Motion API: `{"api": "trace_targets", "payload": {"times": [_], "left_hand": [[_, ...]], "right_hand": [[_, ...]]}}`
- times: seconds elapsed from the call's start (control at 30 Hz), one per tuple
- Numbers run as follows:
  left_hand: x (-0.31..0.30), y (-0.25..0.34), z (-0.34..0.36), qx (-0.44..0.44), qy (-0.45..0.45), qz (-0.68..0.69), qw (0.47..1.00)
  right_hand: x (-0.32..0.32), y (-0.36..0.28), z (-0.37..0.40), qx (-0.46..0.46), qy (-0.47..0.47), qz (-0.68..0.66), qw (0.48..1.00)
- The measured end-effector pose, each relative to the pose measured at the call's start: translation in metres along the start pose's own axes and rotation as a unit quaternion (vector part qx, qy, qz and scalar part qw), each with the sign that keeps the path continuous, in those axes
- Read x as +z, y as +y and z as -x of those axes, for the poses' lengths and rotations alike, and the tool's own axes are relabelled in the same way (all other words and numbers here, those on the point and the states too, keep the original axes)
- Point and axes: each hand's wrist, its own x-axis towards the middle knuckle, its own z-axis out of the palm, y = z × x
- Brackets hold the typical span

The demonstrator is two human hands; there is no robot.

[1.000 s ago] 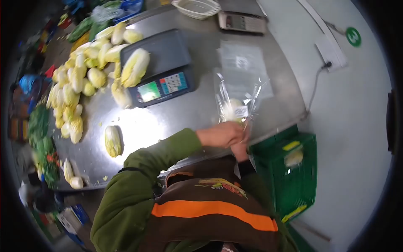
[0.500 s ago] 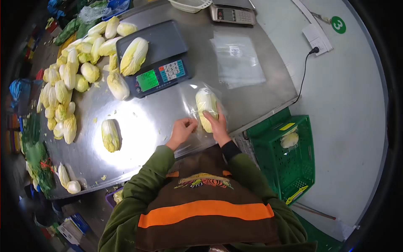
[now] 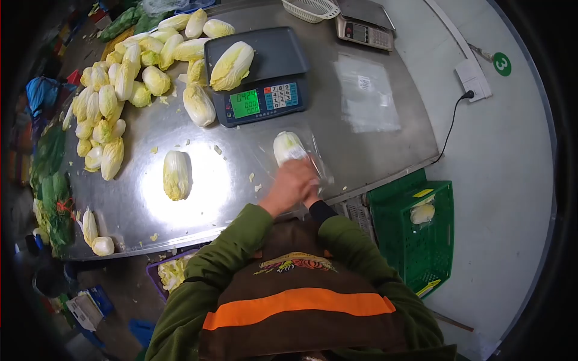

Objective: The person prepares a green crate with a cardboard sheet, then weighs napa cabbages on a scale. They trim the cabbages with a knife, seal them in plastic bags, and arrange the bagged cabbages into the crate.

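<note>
Near the front edge of the steel table, a napa cabbage (image 3: 288, 144) lies inside a clear plastic bag (image 3: 321, 161). My left hand (image 3: 293, 182) is closed over the lower end of the bagged cabbage. Under and beside it, my right hand (image 3: 311, 194) is mostly covered; the part that shows is curled at the bag. Another napa cabbage (image 3: 232, 66) rests on the dark digital scale (image 3: 256, 102), whose green display is lit. To the left, a single cabbage (image 3: 176, 175) lies on the table (image 3: 241, 207).
Many cabbages (image 3: 108, 102) are heaped at the left. Flat plastic bags (image 3: 368, 93) lie to the right of the scale. A second scale (image 3: 364, 30) and white basket (image 3: 311, 9) stand at the back. The green crate (image 3: 442, 253) beside the table holds a wrapped cabbage (image 3: 422, 213).
My left hand has moved right onto the lower end of the bagged cabbage and now overlaps my right hand. The view has shifted, so the table's things appear farther right and higher.
</note>
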Motion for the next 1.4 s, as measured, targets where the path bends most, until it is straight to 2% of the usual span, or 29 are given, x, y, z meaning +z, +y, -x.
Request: {"api": "trace_targets", "payload": {"times": [0.03, 0.07, 0.1, 0.13, 0.17, 0.2, 0.23, 0.27, 0.3, 0.37, 0.4, 0.43, 0.47, 0.53, 0.6, 0.63, 0.67, 0.73, 0.8, 0.87, 0.9, 0.97, 1.03, 1.1, 1.13, 1.17, 1.27, 1.33, 1.4], "left_hand": [[0.0, 0.004, 0.003, 0.098, -0.084, 0.075, 0.989], [-0.001, 0.009, 0.011, 0.103, -0.09, 0.08, 0.987], [-0.005, 0.019, 0.017, 0.072, -0.035, 0.053, 0.995], [-0.011, 0.027, 0.022, 0.042, 0.022, 0.023, 0.999], [-0.029, 0.042, 0.025, -0.027, 0.031, 0.013, 0.999], [-0.031, 0.052, 0.033, -0.023, 0.026, 0.015, 0.999], [-0.031, 0.062, 0.04, -0.113, 0.044, -0.021, 0.992], [-0.03, 0.068, 0.044, -0.201, 0.066, -0.058, 0.976], [-0.024, 0.07, 0.047, -0.2, 0.068, -0.058, 0.976], [-0.005, 0.068, 0.054, -0.253, 0.047, -0.186, 0.948], [0.004, 0.06, 0.057, -0.255, 0.048, -0.187, 0.948], [0.014, 0.048, 0.062, -0.312, -0.014, -0.161, 0.936], [0.021, 0.04, 0.066, -0.366, -0.076, -0.134, 0.918], [0.03, 0.031, 0.082, -0.358, -0.109, -0.118, 0.92], [0.046, 0.03, 0.089, -0.35, -0.143, -0.101, 0.92], [0.054, 0.032, 0.092, -0.341, -0.11, -0.077, 0.93], [0.061, 0.036, 0.098, -0.332, -0.077, -0.052, 0.939], [0.067, 0.043, 0.106, -0.324, -0.071, -0.034, 0.943], [0.066, 0.049, 0.113, -0.317, -0.065, -0.017, 0.946], [0.062, 0.055, 0.112, -0.345, -0.051, -0.004, 0.937], [0.061, 0.059, 0.112, -0.348, -0.054, -0.007, 0.936], [0.057, 0.065, 0.108, -0.363, 0.008, 0.05, 0.93], [0.06, 0.064, 0.114, -0.356, 0.022, 0.065, 0.932], [0.062, 0.06, 0.122, -0.351, 0.031, 0.085, 0.932], [0.064, 0.06, 0.126, -0.399, 0.011, 0.143, 0.906], [0.064, 0.063, 0.129, -0.447, -0.009, 0.201, 0.872], [0.067, 0.056, 0.14, -0.474, -0.062, 0.221, 0.85], [0.07, 0.051, 0.145, -0.507, -0.073, 0.268, 0.816], [0.07, 0.046, 0.15, -0.512, -0.062, 0.288, 0.807]], "right_hand": [[0.002, -0.001, 0.003, 0.066, 0.014, -0.157, 0.985], [0.002, -0.001, 0.01, 0.129, 0.028, -0.309, 0.942], [-0.001, 0.001, 0.014, 0.186, 0.04, -0.451, 0.872], [-0.002, 0.003, 0.014, 0.231, 0.052, -0.583, 0.777], [-0.002, 0.004, 0.014, 0.269, 0.063, -0.7, 0.659], [-0.009, -0.006, 0.016, 0.268, 0.069, -0.7, 0.658], [-0.022, -0.024, 0.016, 0.192, 0.086, -0.395, 0.894], [-0.032, -0.035, 0.013, 0.085, 0.087, -0.027, 0.992], [-0.034, -0.042, 0.011, 0.13, 0.095, -0.127, 0.979], [-0.027, -0.028, 0.008, 0.145, 0.109, -0.119, 0.976], [-0.024, -0.019, 0.008, 0.164, 0.124, -0.111, 0.972], [-0.026, -0.016, 0.009, 0.166, 0.122, -0.112, 0.972], [-0.029, -0.012, 0.008, 0.142, 0.141, -0.089, 0.976], [-0.042, -0.009, 0.005, 0.122, 0.161, -0.068, 0.977], [-0.064, -0.01, 0.002, 0.103, 0.147, 0.093, 0.979], [-0.069, -0.002, 0.003, 0.093, 0.089, 0.099, 0.987], [-0.069, 0.004, 0.011, 0.102, 0.089, 0.1, 0.986], [-0.073, 0.009, 0.017, 0.109, 0.074, 0.193, 0.972], [-0.085, 0.009, 0.03, 0.104, 0.03, 0.22, 0.969], [-0.093, 0.01, 0.034, -0.066, -0.041, 0.324, 0.943], [-0.092, 0.01, 0.032, -0.045, -0.095, 0.336, 0.936], [-0.091, 0.004, 0.021, -0.064, -0.086, 0.332, 0.937], [-0.092, -0.003, 0.019, -0.074, -0.06, 0.29, 0.952], [-0.101, -0.006, 0.033, -0.062, -0.088, 0.254, 0.961], [-0.109, -0.005, 0.048, -0.052, -0.119, 0.222, 0.966], [-0.118, -0.003, 0.067, -0.116, -0.082, 0.177, 0.974], [-0.139, -0.005, 0.117, -0.08, -0.104, 0.076, 0.988], [-0.146, -0.009, 0.133, -0.055, -0.111, 0.054, 0.991], [-0.155, -0.008, 0.14, 0.007, -0.242, 0.219, 0.945]]}}
